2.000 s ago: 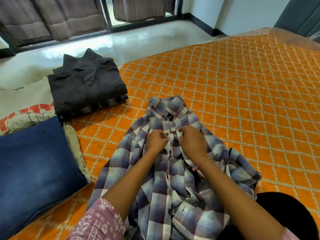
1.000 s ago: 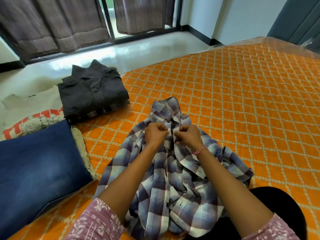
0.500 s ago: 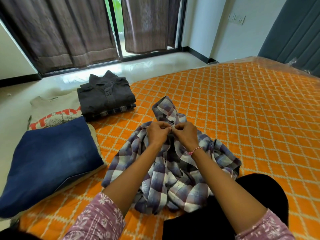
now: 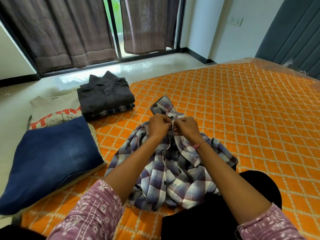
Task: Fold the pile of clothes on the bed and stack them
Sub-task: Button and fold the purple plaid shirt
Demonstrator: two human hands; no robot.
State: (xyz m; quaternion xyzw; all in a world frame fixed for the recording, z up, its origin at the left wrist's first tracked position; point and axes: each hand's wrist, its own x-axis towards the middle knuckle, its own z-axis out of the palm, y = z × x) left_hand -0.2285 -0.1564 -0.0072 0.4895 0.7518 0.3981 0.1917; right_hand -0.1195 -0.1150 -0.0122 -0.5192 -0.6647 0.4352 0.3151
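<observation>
Head view: both hands pinch the plaid shirt's placket

Plaid shirt (image 4: 171, 172) lies crumpled on the orange bed (image 4: 242, 110). Left hand (image 4: 158, 126) and right hand (image 4: 185, 127) pinch its front below the collar. Left of the shirt lie folded jeans (image 4: 50, 158); beyond them, a folded dark shirt (image 4: 105, 96).

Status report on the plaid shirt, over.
Left hand and right hand both pinching the plaid shirt placket below the collar, apparently buttoning. Shirt unfolded, bunched on the bed. Nothing obstructing; folded dark shirt at far left.
</observation>
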